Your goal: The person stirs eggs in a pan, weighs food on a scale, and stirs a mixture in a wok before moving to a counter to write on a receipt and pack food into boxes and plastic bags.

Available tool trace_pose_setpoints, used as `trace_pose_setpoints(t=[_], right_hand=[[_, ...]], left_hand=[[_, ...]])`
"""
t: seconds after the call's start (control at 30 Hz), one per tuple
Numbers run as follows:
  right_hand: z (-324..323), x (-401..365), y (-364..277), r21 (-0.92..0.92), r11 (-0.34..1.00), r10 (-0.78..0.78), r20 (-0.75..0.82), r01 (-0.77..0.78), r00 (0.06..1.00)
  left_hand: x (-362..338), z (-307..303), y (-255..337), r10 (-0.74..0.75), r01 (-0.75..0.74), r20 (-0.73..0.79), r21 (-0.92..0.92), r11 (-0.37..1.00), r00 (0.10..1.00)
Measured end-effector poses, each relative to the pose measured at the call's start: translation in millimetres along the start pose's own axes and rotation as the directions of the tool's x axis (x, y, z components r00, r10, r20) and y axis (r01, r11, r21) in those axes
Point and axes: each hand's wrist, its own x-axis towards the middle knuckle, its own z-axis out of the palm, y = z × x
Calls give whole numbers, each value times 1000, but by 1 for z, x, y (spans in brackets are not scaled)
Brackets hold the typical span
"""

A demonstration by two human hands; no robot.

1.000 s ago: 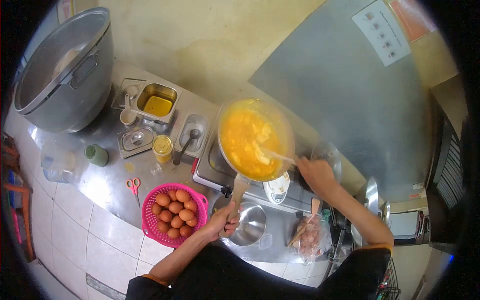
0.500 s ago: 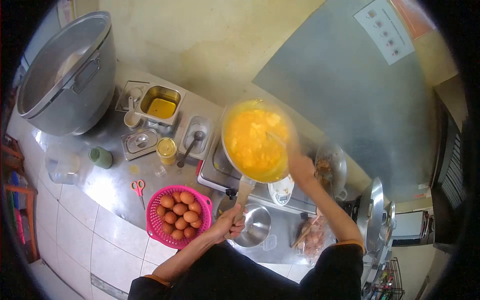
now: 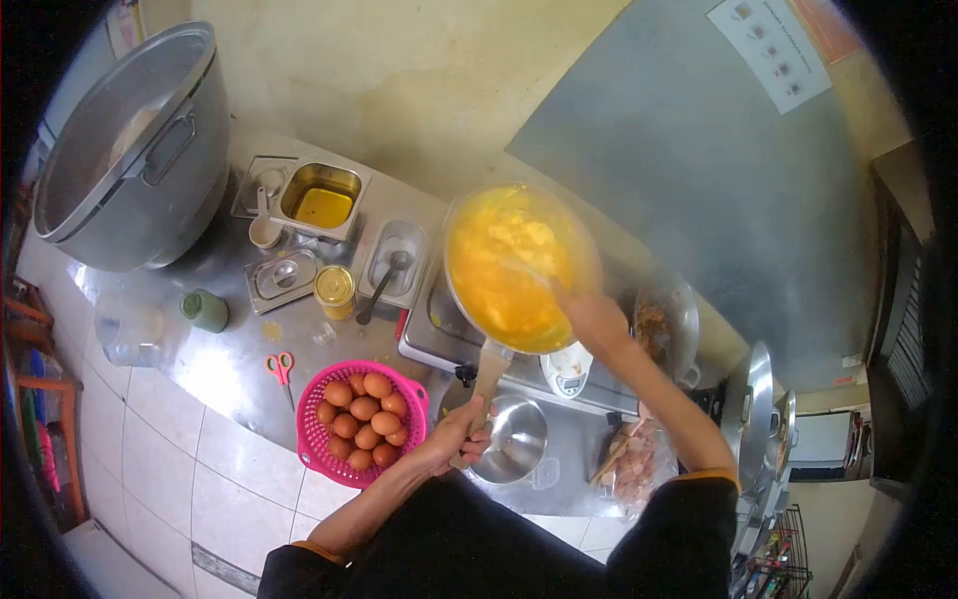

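Note:
My left hand (image 3: 459, 436) is closed round the light handle (image 3: 486, 384) of a frying pan. Yellow, partly set egg (image 3: 514, 265) fills the pan, which is over the stove (image 3: 429, 324). Over the pan's right side, my right hand (image 3: 589, 317) is closed on a stirring utensil (image 3: 529, 272), blurred by motion, whose end is in the egg. Below the pan, a metal bowl (image 3: 514, 439) is beside my left hand. To its left stands a pink basket (image 3: 309, 439) of brown eggs (image 3: 366, 407).
A big pot (image 3: 150, 190) stands at the left. Nearby are an oil container (image 3: 324, 207), a jar (image 3: 334, 290), a green jar (image 3: 205, 310) and scissors (image 3: 280, 371). At the right are a scale (image 3: 569, 374), a second pan (image 3: 671, 324) and bagged meat (image 3: 634, 464).
My right hand has moved slightly left and down over the pan with the utensil. The whole view has shifted slightly. My left hand keeps its hold on the handle.

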Motion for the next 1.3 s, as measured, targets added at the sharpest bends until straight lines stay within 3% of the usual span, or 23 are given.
trace_pose_setpoints(t=[0.17, 0.23, 0.27, 0.47, 0.57, 0.63, 0.77, 0.83, 0.97, 1.03, 1.07, 1.13, 1.3], right_hand=[[-45, -39, 46, 47, 992, -122, 24, 120, 992], [-78, -45, 57, -12, 991, -129, 183, 134, 974], [-82, -48, 59, -15, 990, -135, 185, 140, 973], [-44, -70, 22, -9, 972, -217, 339, 234, 915], [-27, -55, -24, 46, 984, -178, 222, 172, 959], [-19, -33, -42, 137, 984, -125, 46, 117, 991], [12, 15, -38, 210, 978, -14, 42, 5, 999], [31, 28, -19, 176, 984, 30, -72, -17, 997], [3, 34, -9, 213, 969, 149, -90, -127, 985], [-7, 27, -22, 249, 934, 312, -224, -256, 923], [3, 22, -21, 246, 935, 312, -221, -256, 924], [31, 11, -16, -39, 990, 134, -82, -137, 988], [-42, -30, -7, -25, 999, -35, 80, 37, 996]], left_hand=[[-3, -4, 0, 7, -6, 27, -24, 1000, 1000], [-6, -1, 4, -2, 2, -15, 9, 1000, 1000], [-7, -1, 4, 3, -3, -15, 3, 1000, 1000], [-6, 1, 6, 1, 0, -15, 35, 999, 1000], [-8, 5, 11, -26, 28, -51, 50, 998, 998], [-9, 3, 13, -31, 34, -34, 99, 995, 999], [-10, 3, 13, -39, 51, -77, 164, 985, 996], [-9, 3, 11, -27, 34, -51, 142, 989, 998], [-7, 2, 6, -2, 10, -68, 112, 994, 998], [-5, -1, 3, 25, -19, -61, 93, 996, 998], [-6, 0, 3, 23, -18, -60, 89, 996, 998], [-7, 1, 5, -4, 7, -56, 58, 998, 998], [-7, -6, 7, -21, 21, 29, -10, 1000, 999]])
